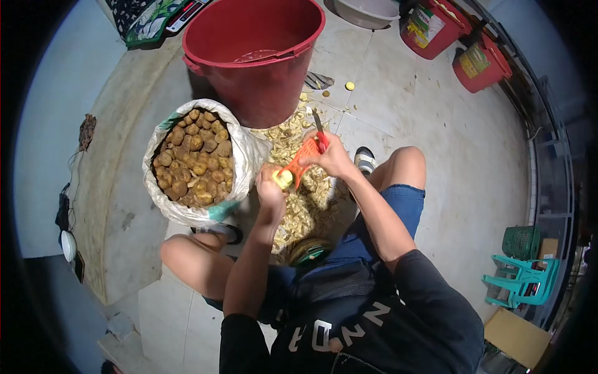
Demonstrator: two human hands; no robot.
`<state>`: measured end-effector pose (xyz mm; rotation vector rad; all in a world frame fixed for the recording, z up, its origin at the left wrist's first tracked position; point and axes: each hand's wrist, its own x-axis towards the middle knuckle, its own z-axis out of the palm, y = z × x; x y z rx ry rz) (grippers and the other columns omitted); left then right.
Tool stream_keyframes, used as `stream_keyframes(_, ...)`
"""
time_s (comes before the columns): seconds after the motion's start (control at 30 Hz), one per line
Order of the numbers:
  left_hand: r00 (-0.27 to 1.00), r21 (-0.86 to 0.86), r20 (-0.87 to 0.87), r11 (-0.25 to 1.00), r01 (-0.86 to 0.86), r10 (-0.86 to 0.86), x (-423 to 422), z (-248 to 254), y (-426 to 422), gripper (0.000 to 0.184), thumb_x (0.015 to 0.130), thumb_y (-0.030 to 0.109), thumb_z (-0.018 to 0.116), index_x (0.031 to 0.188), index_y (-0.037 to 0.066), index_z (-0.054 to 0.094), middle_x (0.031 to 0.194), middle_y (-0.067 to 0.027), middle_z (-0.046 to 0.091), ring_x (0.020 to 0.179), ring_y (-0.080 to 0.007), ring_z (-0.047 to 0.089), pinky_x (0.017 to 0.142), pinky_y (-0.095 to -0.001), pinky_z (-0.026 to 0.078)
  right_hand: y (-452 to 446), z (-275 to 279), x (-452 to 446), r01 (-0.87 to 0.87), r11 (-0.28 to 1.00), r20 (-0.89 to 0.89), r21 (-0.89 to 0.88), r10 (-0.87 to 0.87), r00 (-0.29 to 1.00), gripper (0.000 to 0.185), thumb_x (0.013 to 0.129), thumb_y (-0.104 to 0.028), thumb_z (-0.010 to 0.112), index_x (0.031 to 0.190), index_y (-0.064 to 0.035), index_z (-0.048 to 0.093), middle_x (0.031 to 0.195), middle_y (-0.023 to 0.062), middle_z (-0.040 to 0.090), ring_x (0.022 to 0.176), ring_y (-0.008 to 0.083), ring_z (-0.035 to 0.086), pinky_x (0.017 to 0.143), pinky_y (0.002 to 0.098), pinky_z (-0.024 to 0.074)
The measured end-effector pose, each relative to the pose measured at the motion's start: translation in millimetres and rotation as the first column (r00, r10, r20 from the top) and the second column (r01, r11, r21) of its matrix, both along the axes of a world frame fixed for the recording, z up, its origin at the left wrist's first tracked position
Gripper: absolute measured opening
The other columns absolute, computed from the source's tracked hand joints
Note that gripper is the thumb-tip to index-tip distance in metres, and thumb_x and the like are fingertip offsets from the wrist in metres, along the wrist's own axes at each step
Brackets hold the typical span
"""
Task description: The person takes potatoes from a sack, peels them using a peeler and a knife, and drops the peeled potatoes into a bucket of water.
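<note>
My left hand (270, 188) is closed around a partly peeled potato (283, 179), its yellow flesh showing. Against that potato lies an orange peeler (303, 159), gripped in my right hand (330, 157). A knife with a red handle and dark blade (318, 122) also sticks out of the right hand, pointing away from me. Beneath both hands, a thick layer of potato peels (305, 209) covers the floor. To the left of my left hand stands an open white sack (249, 146) full of unpeeled potatoes (196, 143).
A large red tub (261, 87) stands just beyond the sack and peels. A peeled potato (349, 86) lies on the tiles to its right. Farther off are a grey basin (367, 15) and two red buckets (430, 37). A turquoise plastic chair (529, 280) is at the right.
</note>
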<state>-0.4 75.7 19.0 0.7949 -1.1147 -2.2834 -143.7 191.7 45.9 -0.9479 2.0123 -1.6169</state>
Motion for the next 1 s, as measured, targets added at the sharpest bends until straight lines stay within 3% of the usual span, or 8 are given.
stream_keyframes(0.1, 0.987, 0.315, 0.136, 0.948, 0.039, -0.086, 2, 10, -7, 0.021, 0.095, 0.03, 0.041, 0.084, 0.014, 0.051, 0.066, -0.0013, 0.053, 0.043, -0.0109, 0.041, 0.037, -0.0229, 0.026, 7, 5, -20, 0.143, 0.99, 0.321, 0.011, -0.139, 0.937, 0.041, 0.065, -0.01, 0.089, 0.093, -0.0044, 0.06, 0.085, -0.0036, 0.056, 0.081, 0.0071, 0.052, 0.073, 0.0248, 0.0434)
stream_keyframes(0.27, 0.994, 0.314, 0.064, 0.947, 0.061, -0.085, 4, 13, -2, 0.021, 0.095, 0.028, 0.041, 0.083, 0.013, 0.05, 0.065, -0.0025, 0.053, 0.042, -0.0117, 0.04, 0.036, -0.0238, 0.026, 5, 8, -4, -0.009, 1.0, 0.043, 0.004, 0.008, 0.999, 0.039, 0.067, -0.008, 0.087, 0.093, -0.004, 0.058, 0.084, -0.0018, 0.061, 0.078, 0.0069, 0.057, 0.071, 0.0243, 0.0473)
stream_keyframes(0.47, 1.0, -0.116, -0.015, 0.993, -0.014, 0.013, 5, -8, -10, 0.025, 0.094, 0.024, 0.038, 0.081, 0.009, 0.053, 0.067, -0.002, 0.051, 0.05, -0.0113, 0.046, 0.042, -0.0243, 0.033, 7, 16, -10, 0.062, 0.997, 0.085, -0.035, -0.059, 0.995, 0.038, 0.067, -0.008, 0.086, 0.091, -0.004, 0.058, 0.078, -0.0005, 0.062, 0.071, 0.0081, 0.058, 0.065, 0.0244, 0.0481)
stream_keyframes(0.63, 0.991, 0.107, 0.132, 0.994, 0.017, -0.031, 6, 13, -9, 0.025, 0.094, 0.018, 0.039, 0.079, 0.004, 0.053, 0.073, -0.0041, 0.05, 0.066, -0.0125, 0.05, 0.06, -0.0256, 0.042, 2, 22, 2, -0.023, 0.995, 0.127, -0.099, 0.035, 0.991, 0.039, 0.066, -0.009, 0.087, 0.092, -0.0034, 0.059, 0.079, -0.0015, 0.06, 0.071, 0.008, 0.056, 0.064, 0.0247, 0.0468)
stream_keyframes(0.73, 0.999, -0.108, -0.036, 0.994, 0.008, -0.012, 5, -6, -3, 0.025, 0.095, 0.014, 0.039, 0.079, 0.002, 0.053, 0.072, -0.0059, 0.052, 0.065, -0.0141, 0.051, 0.06, -0.0273, 0.043, 3, 16, -3, 0.013, 0.999, -0.04, -0.041, -0.015, 0.999, 0.038, 0.067, -0.007, 0.087, 0.092, -0.0037, 0.058, 0.081, -0.0008, 0.062, 0.072, 0.0079, 0.058, 0.066, 0.0242, 0.0483)
stream_keyframes(0.8, 0.999, -0.559, 0.019, 0.829, -0.018, 0.034, 4, 1, -8, 0.025, 0.095, 0.012, 0.04, 0.08, -0.001, 0.054, 0.071, -0.0085, 0.053, 0.066, -0.015, 0.052, 0.062, -0.0284, 0.043, 8, 15, -23, 0.129, 0.992, 0.307, 0.003, -0.124, 0.944, 0.042, 0.064, -0.01, 0.089, 0.093, -0.0031, 0.059, 0.081, -0.001, 0.062, 0.077, 0.0073, 0.058, 0.069, 0.0241, 0.0476)
stream_keyframes(0.97, 0.993, -0.646, 0.101, 0.763, 0.017, 0.063, 8, 17, -2, 0.027, 0.096, 0.015, 0.04, 0.081, -0.001, 0.055, 0.07, -0.0083, 0.053, 0.062, -0.0192, 0.053, 0.061, -0.0305, 0.044, 5, 18, -4, -0.064, 0.998, 0.083, 0.008, 0.063, 0.995, 0.04, 0.066, -0.003, 0.086, 0.096, -0.004, 0.059, 0.082, -0.0012, 0.063, 0.073, 0.0068, 0.058, 0.067, 0.0247, 0.0488)
stream_keyframes(1.0, 0.998, -0.31, 0.046, 0.95, 0.047, -0.035, 10, 12, -6, 0.026, 0.096, 0.018, 0.039, 0.084, 0.002, 0.054, 0.071, -0.0075, 0.054, 0.061, -0.0192, 0.053, 0.058, -0.031, 0.044, 6, 16, -13, 0.039, 0.999, 0.196, -0.01, -0.036, 0.98, 0.04, 0.065, -0.004, 0.087, 0.095, -0.0041, 0.059, 0.081, -0.0026, 0.061, 0.075, 0.0063, 0.057, 0.068, 0.0245, 0.0475)
